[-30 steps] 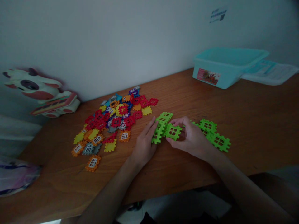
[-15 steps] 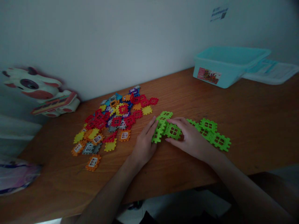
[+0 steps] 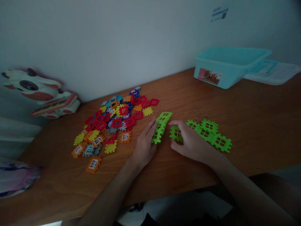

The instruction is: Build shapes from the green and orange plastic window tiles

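My left hand is closed on the edge of a strip of joined green window tiles, which it holds tilted on the wooden table. Just to the right, my right hand curls its thumb and fingers around a single green window tile; part of that tile is hidden behind the fingers. A gap separates this tile from the strip. Beyond the right hand lies a flat group of green tiles, joined or overlapping, partly covered by the hand.
A heap of mixed interlocking tiles in red, yellow, orange, grey and blue spreads on the left. An open turquoise bin stands at the back right, with a clear lid beside it. A toy cow with a keyboard is at far left.
My right hand has shifted slightly right with the single green tile, widening the space from the strip. The strip in my left hand is tilted more steeply.
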